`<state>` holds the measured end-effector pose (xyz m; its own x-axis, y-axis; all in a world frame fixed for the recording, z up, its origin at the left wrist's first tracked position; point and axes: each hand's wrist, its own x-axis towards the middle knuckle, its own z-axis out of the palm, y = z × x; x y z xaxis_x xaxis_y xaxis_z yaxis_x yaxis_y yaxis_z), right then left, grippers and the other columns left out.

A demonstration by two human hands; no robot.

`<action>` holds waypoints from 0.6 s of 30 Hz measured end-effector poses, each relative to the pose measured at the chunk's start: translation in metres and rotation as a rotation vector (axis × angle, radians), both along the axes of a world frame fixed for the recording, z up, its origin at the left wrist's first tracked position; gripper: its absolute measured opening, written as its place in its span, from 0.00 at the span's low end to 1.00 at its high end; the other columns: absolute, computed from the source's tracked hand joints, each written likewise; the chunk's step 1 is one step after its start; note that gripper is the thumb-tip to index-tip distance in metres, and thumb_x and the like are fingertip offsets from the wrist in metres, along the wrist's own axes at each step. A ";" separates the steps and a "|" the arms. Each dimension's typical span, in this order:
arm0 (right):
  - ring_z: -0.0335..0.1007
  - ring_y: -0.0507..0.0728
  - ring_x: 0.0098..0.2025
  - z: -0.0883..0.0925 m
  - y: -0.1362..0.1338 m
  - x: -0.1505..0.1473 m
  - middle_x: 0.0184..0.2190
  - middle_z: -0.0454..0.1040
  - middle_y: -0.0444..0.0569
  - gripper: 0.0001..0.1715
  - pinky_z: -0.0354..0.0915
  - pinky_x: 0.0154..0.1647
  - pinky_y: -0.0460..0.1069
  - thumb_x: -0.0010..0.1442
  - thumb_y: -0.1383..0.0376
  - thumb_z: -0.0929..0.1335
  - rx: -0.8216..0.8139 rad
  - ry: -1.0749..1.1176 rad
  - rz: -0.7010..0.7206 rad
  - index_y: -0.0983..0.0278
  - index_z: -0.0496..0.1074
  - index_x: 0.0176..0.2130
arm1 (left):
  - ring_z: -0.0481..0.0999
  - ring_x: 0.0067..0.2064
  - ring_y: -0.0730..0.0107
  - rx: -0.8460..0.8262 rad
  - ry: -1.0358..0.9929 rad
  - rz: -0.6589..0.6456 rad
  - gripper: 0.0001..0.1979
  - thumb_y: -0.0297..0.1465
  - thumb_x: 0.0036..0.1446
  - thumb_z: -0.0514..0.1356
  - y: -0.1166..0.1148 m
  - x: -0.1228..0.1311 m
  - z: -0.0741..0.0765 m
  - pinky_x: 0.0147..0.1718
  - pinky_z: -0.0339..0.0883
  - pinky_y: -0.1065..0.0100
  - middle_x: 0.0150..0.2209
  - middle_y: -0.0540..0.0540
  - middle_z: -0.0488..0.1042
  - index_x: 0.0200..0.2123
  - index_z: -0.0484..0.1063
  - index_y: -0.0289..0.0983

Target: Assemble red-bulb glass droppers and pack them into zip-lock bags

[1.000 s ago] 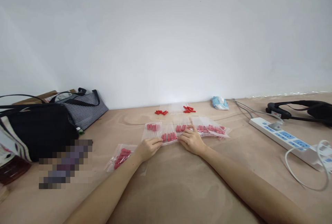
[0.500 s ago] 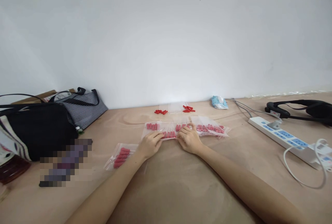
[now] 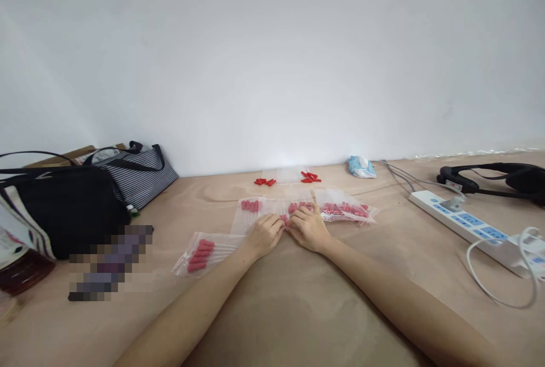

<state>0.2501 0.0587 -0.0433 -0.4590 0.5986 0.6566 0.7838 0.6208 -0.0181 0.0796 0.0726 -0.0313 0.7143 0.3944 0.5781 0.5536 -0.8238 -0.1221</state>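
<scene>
My left hand (image 3: 266, 235) and my right hand (image 3: 310, 228) meet at the near edge of a clear zip bag, with fingers closed on that edge. A few red-tipped pieces (image 3: 283, 218) inside this bag show between the hands; the rest of it is hidden. Just beyond the left hand lies another clear bag (image 3: 251, 220) with red-capped thin sticks. Further filled bags (image 3: 344, 211) overlap to the right of my right hand. Beside my left forearm is a filled zip bag (image 3: 201, 254) whose pale sticks run under the arm.
Near the wall, loose red caps (image 3: 264, 182) and more red pieces (image 3: 310, 177) flank a row of thin white sticks (image 3: 288, 176). A blue mask (image 3: 361, 167), a power strip (image 3: 464, 225) and a black headset (image 3: 494, 180) are to the right. Black bag (image 3: 72, 208) and striped bag (image 3: 136, 174) stand left.
My left hand has slid right along the bag's near edge until it almost touches my right hand, covering most of the red pieces there. The right hand has barely moved.
</scene>
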 end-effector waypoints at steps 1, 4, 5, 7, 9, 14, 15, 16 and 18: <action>0.61 0.54 0.34 -0.001 0.000 -0.001 0.27 0.71 0.45 0.06 0.45 0.46 0.54 0.55 0.65 0.63 0.007 -0.009 -0.006 0.63 0.67 0.29 | 0.70 0.31 0.66 0.009 0.005 -0.003 0.12 0.26 0.59 0.47 0.000 0.000 0.000 0.30 0.65 0.66 0.28 0.44 0.70 0.28 0.68 0.34; 0.61 0.54 0.34 -0.004 0.002 -0.001 0.26 0.71 0.45 0.05 0.45 0.46 0.54 0.55 0.69 0.62 0.022 -0.018 -0.039 0.63 0.68 0.29 | 0.70 0.30 0.65 0.038 0.000 0.001 0.13 0.27 0.59 0.46 0.000 -0.001 0.001 0.30 0.65 0.65 0.27 0.44 0.70 0.28 0.67 0.34; 0.61 0.54 0.34 -0.004 0.002 -0.001 0.26 0.70 0.46 0.06 0.45 0.46 0.54 0.54 0.70 0.62 0.026 -0.012 -0.053 0.64 0.68 0.29 | 0.70 0.30 0.65 0.047 -0.007 0.004 0.13 0.27 0.60 0.46 0.000 -0.003 0.001 0.30 0.65 0.65 0.28 0.44 0.70 0.28 0.67 0.34; 0.61 0.54 0.33 -0.005 0.004 0.001 0.26 0.70 0.46 0.06 0.45 0.46 0.53 0.53 0.72 0.62 0.036 0.011 -0.074 0.64 0.68 0.29 | 0.70 0.30 0.66 0.062 -0.021 0.008 0.14 0.27 0.60 0.45 0.000 -0.007 0.002 0.30 0.65 0.66 0.28 0.44 0.71 0.28 0.68 0.34; 0.60 0.53 0.33 -0.006 0.004 0.003 0.26 0.71 0.45 0.07 0.45 0.45 0.53 0.54 0.71 0.62 0.054 0.033 -0.071 0.64 0.68 0.29 | 0.70 0.30 0.68 0.076 -0.031 0.005 0.14 0.27 0.61 0.45 0.000 -0.011 0.002 0.30 0.65 0.66 0.27 0.44 0.71 0.29 0.68 0.34; 0.60 0.52 0.32 -0.004 0.005 0.005 0.25 0.71 0.43 0.09 0.44 0.47 0.53 0.57 0.67 0.62 0.132 0.024 -0.005 0.63 0.68 0.27 | 0.71 0.28 0.69 0.105 -0.031 -0.030 0.15 0.28 0.61 0.45 0.002 -0.015 0.001 0.29 0.66 0.68 0.26 0.45 0.71 0.29 0.69 0.34; 0.60 0.52 0.32 -0.004 0.005 0.004 0.25 0.71 0.43 0.09 0.44 0.46 0.53 0.57 0.67 0.61 0.144 0.015 0.000 0.63 0.68 0.27 | 0.71 0.28 0.69 0.109 -0.029 -0.037 0.15 0.28 0.61 0.45 0.003 -0.015 0.000 0.29 0.66 0.68 0.26 0.45 0.71 0.29 0.69 0.34; 0.60 0.52 0.32 -0.004 0.005 0.004 0.25 0.71 0.44 0.10 0.44 0.46 0.53 0.58 0.67 0.61 0.153 0.004 0.003 0.63 0.68 0.27 | 0.71 0.29 0.69 0.113 -0.028 -0.043 0.14 0.28 0.61 0.45 0.004 -0.014 0.000 0.29 0.66 0.68 0.26 0.45 0.71 0.29 0.69 0.34; 0.60 0.52 0.32 -0.003 0.005 0.004 0.25 0.70 0.44 0.10 0.44 0.46 0.53 0.58 0.67 0.61 0.166 -0.024 0.008 0.63 0.69 0.29 | 0.71 0.29 0.69 0.118 -0.026 -0.050 0.14 0.27 0.61 0.46 0.005 -0.013 -0.001 0.29 0.66 0.68 0.27 0.45 0.71 0.30 0.69 0.35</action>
<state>0.2537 0.0636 -0.0462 -0.4802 0.4787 0.7350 0.7777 0.6200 0.1043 0.0671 0.0775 -0.0323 0.7153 0.2868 0.6373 0.5165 -0.8312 -0.2057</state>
